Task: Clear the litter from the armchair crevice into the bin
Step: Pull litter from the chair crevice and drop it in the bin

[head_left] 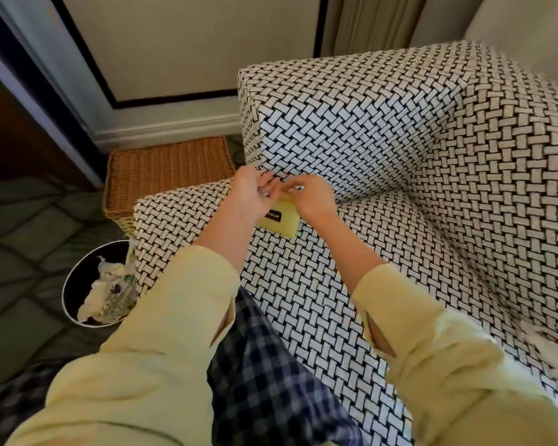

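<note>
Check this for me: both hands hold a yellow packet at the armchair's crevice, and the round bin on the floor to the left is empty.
The bin is not empty: the head view shows crumpled pale litter in it. The rest stands: left hand and right hand both hold the yellow packet at the armchair crevice.

Bright, soft light. A cool cast whitens the armrest point(351, 130) face and seat point(303, 284); the backrest point(496, 188) looks warmer, the carpet point(20, 236) dim. My arms point(345, 249) throw only faint shadows. The wall point(190, 43) lines bow at the edges, and my right sleeve point(464, 365) smears into blur.
</note>
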Motion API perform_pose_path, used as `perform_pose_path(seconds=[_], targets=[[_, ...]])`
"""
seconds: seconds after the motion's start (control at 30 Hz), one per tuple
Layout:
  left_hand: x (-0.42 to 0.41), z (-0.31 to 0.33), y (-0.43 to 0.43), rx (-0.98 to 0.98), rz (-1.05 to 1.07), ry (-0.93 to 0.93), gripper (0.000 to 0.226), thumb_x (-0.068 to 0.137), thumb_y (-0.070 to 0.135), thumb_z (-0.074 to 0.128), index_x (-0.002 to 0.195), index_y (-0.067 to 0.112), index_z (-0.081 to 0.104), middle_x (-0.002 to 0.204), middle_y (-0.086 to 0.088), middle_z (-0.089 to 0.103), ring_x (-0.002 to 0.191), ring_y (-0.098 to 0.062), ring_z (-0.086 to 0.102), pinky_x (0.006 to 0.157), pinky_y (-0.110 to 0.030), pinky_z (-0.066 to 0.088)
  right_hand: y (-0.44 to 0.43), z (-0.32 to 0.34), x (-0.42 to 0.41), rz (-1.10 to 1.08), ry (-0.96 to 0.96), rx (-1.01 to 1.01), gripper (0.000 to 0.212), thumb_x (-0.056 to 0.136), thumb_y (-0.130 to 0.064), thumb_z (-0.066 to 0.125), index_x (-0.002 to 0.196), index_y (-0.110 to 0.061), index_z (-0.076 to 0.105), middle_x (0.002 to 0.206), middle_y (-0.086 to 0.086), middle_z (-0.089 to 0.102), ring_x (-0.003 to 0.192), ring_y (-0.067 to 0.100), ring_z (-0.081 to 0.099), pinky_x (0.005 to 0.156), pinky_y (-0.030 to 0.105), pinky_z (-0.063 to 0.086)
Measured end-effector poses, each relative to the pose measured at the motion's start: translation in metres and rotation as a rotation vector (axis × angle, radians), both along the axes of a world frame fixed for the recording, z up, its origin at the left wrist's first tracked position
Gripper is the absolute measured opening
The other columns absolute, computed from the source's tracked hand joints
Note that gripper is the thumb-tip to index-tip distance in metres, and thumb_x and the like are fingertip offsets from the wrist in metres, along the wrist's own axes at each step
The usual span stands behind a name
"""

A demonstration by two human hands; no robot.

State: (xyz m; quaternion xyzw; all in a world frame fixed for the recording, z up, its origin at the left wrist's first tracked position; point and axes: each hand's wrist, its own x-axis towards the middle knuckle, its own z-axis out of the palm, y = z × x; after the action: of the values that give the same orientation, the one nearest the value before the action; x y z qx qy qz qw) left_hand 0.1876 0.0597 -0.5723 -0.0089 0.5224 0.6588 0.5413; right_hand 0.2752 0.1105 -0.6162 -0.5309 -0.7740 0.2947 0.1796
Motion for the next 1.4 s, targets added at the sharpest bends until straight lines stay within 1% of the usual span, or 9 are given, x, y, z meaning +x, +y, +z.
perform_pose_path(seconds=[0.13, 0.27, 0.37, 0.47, 0.57, 0.77, 1.0, 1.27, 1.4], targets=[[-0.002, -0.001, 0.004, -0.052, -0.002, -0.002, 0.030, 0.096, 0.003, 0.026, 0.118, 0.002, 0.045, 0.094, -0.011, 0.054, 0.101, -0.023, 0.051, 0.104, -0.041, 0.042, 0.000, 0.003, -0.005, 0.067, -0.202, -0.079, 0.022, 0.090, -0.025, 0.049, 0.099, -0.019, 0.069, 0.084, -0.001, 0.059, 0.079, 0.020, 0.057, 0.065, 0.029, 0.047], [-0.008, 0.000, 0.004, -0.127, -0.049, 0.013, 0.023, 0.095, 0.007, 0.028, 0.104, 0.005, 0.049, 0.092, -0.010, 0.045, 0.089, -0.023, 0.050, 0.101, -0.039, 0.043, -0.002, 0.005, -0.006, 0.057, -0.263, -0.127, 0.035, 0.080, -0.034, 0.059, 0.114, -0.023, 0.063, 0.090, -0.003, 0.061, 0.082, 0.016, 0.055, 0.062, 0.025, 0.039], [-0.004, 0.004, 0.001, -0.150, -0.039, 0.011, 0.028, 0.097, 0.008, 0.029, 0.117, 0.005, 0.049, 0.100, -0.010, 0.045, 0.107, -0.025, 0.050, 0.102, -0.039, 0.041, -0.006, 0.007, -0.007, 0.076, -0.242, -0.165, 0.038, 0.076, -0.033, 0.065, 0.112, -0.023, 0.063, 0.080, -0.005, 0.058, 0.081, 0.015, 0.055, 0.066, 0.026, 0.041], [-0.001, 0.011, 0.001, -0.168, -0.071, 0.019, 0.020, 0.097, 0.010, 0.031, 0.091, 0.005, 0.049, 0.088, -0.011, 0.049, 0.084, -0.025, 0.051, 0.082, -0.038, 0.048, -0.007, 0.003, -0.007, 0.097, -0.175, -0.175, 0.041, 0.074, -0.034, 0.067, 0.113, -0.023, 0.064, 0.079, -0.005, 0.060, 0.080, 0.016, 0.057, 0.067, 0.028, 0.046], [-0.003, 0.014, 0.002, -0.207, -0.130, 0.020, 0.024, 0.096, 0.016, 0.034, 0.114, 0.006, 0.047, 0.111, -0.013, 0.051, 0.104, -0.029, 0.051, 0.090, -0.044, 0.045, -0.007, 0.004, -0.002, 0.124, -0.113, -0.185, 0.044, 0.076, -0.033, 0.067, 0.118, -0.020, 0.061, 0.088, -0.003, 0.059, 0.088, 0.017, 0.057, 0.079, 0.031, 0.049], [-0.002, 0.010, 0.000, -0.223, -0.245, 0.174, 0.023, 0.097, 0.008, 0.029, 0.099, -0.001, 0.051, 0.099, -0.017, 0.056, 0.089, -0.029, 0.057, 0.078, -0.040, 0.048, -0.005, 0.000, 0.009, 0.169, 0.084, -0.215, 0.041, 0.082, -0.031, 0.064, 0.122, -0.022, 0.061, 0.063, -0.011, 0.043, 0.066, 0.009, 0.045, 0.061, 0.022, 0.037], [0.032, 0.001, 0.014, -0.257, -0.278, 0.507, 0.024, 0.092, -0.002, 0.032, 0.089, 0.008, 0.054, 0.079, -0.003, 0.052, 0.071, -0.013, 0.053, 0.066, -0.024, 0.049, 0.003, -0.004, 0.047, 0.099, 0.256, -0.309, 0.054, 0.084, -0.043, 0.060, 0.132, -0.021, 0.050, 0.121, 0.002, 0.057, 0.113, 0.017, 0.052, 0.098, 0.036, 0.043], [0.133, -0.011, 0.053, -0.183, -0.483, 0.504, 0.022, 0.096, 0.006, 0.043, 0.104, 0.006, 0.063, 0.090, -0.001, 0.067, 0.084, -0.012, 0.065, 0.075, -0.024, 0.052, 0.019, -0.010, 0.146, -0.103, 0.314, -0.292, 0.037, 0.091, -0.028, 0.055, 0.125, -0.013, 0.055, 0.127, 0.003, 0.058, 0.116, 0.017, 0.052, 0.095, 0.028, 0.039], [0.183, -0.019, 0.069, -0.153, -0.590, 0.485, 0.026, 0.095, -0.001, 0.036, 0.092, 0.007, 0.061, 0.075, 0.002, 0.063, 0.068, -0.008, 0.055, 0.067, -0.019, 0.047, 0.027, -0.017, 0.194, -0.227, 0.343, -0.313, 0.033, 0.091, -0.024, 0.055, 0.122, -0.013, 0.057, 0.119, 0.000, 0.060, 0.108, 0.012, 0.052, 0.092, 0.024, 0.038]])
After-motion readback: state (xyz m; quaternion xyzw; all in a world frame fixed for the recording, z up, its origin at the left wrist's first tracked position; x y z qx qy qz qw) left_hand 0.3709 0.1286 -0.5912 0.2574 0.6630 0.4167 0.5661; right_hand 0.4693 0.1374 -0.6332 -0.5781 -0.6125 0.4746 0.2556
